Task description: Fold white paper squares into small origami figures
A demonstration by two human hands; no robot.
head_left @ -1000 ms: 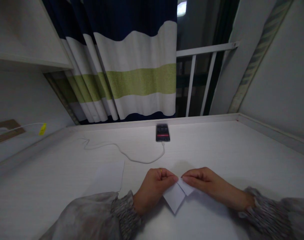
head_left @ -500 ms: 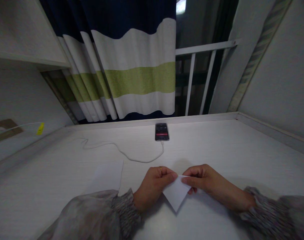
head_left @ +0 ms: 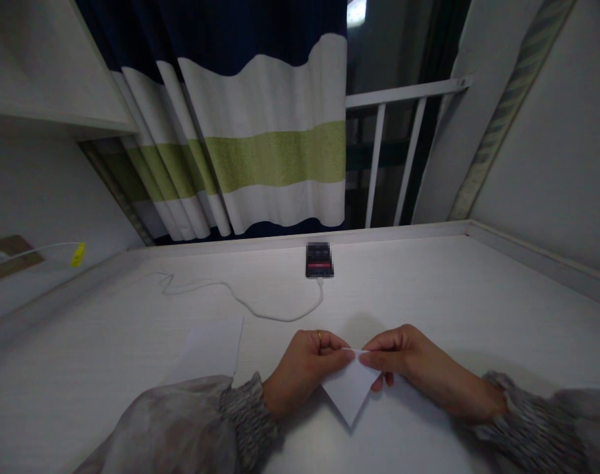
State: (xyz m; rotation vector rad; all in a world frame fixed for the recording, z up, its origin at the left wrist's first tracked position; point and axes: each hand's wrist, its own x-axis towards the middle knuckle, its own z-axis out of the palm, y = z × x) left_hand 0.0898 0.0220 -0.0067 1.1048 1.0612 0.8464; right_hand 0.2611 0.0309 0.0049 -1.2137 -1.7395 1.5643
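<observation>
Between my hands is a small piece of white folded paper [head_left: 350, 394], its pointed corner hanging down toward me. My left hand [head_left: 312, 368], with a ring on one finger, pinches the paper's upper left edge between thumb and fingers. On the other side, my right hand [head_left: 406, 355] pinches the upper right edge, its thumb close to the left thumb. The fingertips behind the paper are partly hidden. A second sheet of white paper [head_left: 208, 349] lies flat on the table, left of my left hand and partly covered by my sleeve.
A dark device with a blurred screen [head_left: 319, 260] lies near the back edge of the white table [head_left: 428, 289]. From it a white cable [head_left: 260, 315] runs left. Behind are a striped curtain [head_left: 280, 158] and a white window railing [head_left: 403, 95].
The folded paper has shifted slightly down and right. My left thumb has slid a little to the right along its top edge. Both hands still pinch it.
</observation>
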